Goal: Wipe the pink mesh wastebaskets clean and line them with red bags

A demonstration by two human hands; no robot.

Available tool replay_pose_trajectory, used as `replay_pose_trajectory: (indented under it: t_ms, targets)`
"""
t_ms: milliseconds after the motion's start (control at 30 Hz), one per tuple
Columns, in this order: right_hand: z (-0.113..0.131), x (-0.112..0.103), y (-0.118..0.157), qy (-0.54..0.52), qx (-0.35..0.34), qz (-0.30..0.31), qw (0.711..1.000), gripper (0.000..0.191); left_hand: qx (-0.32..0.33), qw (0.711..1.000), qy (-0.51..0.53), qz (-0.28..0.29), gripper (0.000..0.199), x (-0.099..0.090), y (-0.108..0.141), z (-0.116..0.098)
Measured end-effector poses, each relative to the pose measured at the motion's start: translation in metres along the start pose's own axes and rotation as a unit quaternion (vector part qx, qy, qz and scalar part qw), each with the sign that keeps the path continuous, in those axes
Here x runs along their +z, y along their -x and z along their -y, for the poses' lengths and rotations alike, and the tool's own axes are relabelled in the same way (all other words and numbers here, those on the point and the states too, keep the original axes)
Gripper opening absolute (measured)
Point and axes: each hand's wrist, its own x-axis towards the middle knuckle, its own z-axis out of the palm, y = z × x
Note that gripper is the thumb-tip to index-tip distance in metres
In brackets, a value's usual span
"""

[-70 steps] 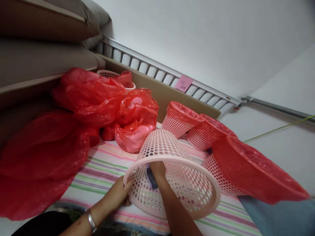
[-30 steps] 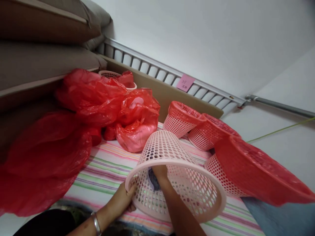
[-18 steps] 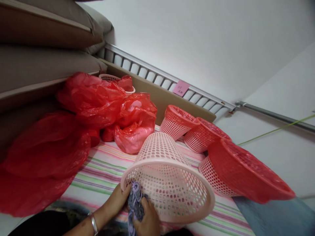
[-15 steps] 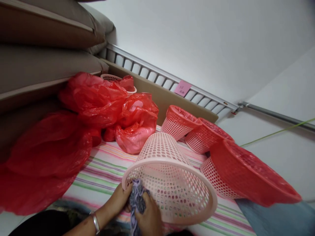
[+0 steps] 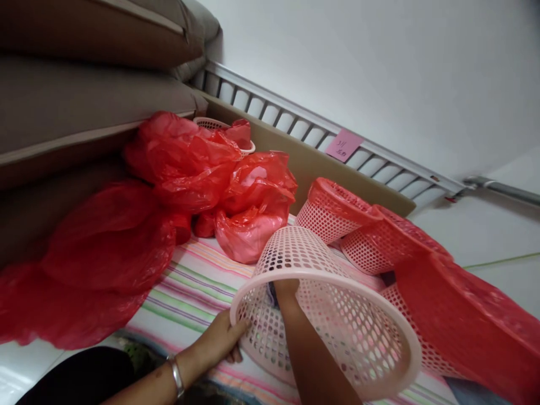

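Note:
A pink perforated plastic basket [image 5: 301, 247] lies tipped with its wide mouth toward me on the striped sheet [image 5: 185, 287]. My left hand [image 5: 230, 336], below a silver bangle, grips the basket's rim at its left side, thumb inside. Deep in the basket, my right hand [image 5: 288, 288] reaches toward the bottom left of its inner wall. A bunched grey-purple cloth [image 5: 272, 295] shows at that hand; the basket and wrist hide most of its fingers.
Several similar baskets lined with red bags [image 5: 333, 205] stand to the right. Crumpled red plastic bags [image 5: 181, 163] heap at the left beside stacked cushions [image 5: 97, 101]. Behind run a tan board [image 5: 312, 163] and a metal rail [image 5: 291, 115] bearing a pink note [image 5: 343, 144].
My right hand has moved with the cloth from in front of the basket's mouth to inside it. My left hand has let go of the cloth and taken the rim. The view has shifted left.

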Motion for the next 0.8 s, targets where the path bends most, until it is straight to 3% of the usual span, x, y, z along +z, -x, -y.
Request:
replay_pose_trajectory:
  t_ms: [100,167,267,367,467,567,633,700,800]
  targets:
    - [-0.003,-0.003,-0.008,0.029,-0.005,0.032,0.999,0.027,0.109,0.991,-0.042,-0.069,0.039,-0.016,-0.002,-0.018]
    - [-0.005,-0.007,-0.009,0.045,-0.012,0.047,0.998,0.026,0.088,0.994,-0.046,-0.053,0.04,-0.018,-0.004,-0.02]
    - [-0.006,-0.013,0.006,0.063,-0.025,0.065,0.996,0.027,0.013,1.0,-0.016,0.004,0.06,-0.006,-0.006,-0.008]
    - [-0.005,-0.02,0.046,0.074,-0.035,0.076,0.994,0.035,0.018,1.0,0.005,0.021,0.065,0.009,-0.008,0.01]
    - [-0.009,-0.026,0.108,0.051,-0.071,0.086,0.992,0.042,0.03,0.999,0.037,0.027,0.068,0.017,-0.009,0.021]
    - [-0.023,-0.026,0.17,0.019,-0.092,0.107,0.99,0.048,0.03,0.998,0.049,0.023,0.066,0.022,-0.009,0.024]
    - [-0.037,-0.024,0.198,0.036,-0.084,0.105,0.99,0.054,0.029,0.998,0.047,0.021,0.061,0.026,-0.008,0.026]
    - [-0.049,-0.022,0.207,0.065,-0.076,0.103,0.99,0.057,0.02,0.999,0.044,0.026,0.059,0.031,-0.007,0.028]
    - [-0.054,-0.026,0.185,0.08,-0.071,0.099,0.989,0.054,-0.005,0.998,0.037,0.042,0.063,0.036,-0.003,0.028]
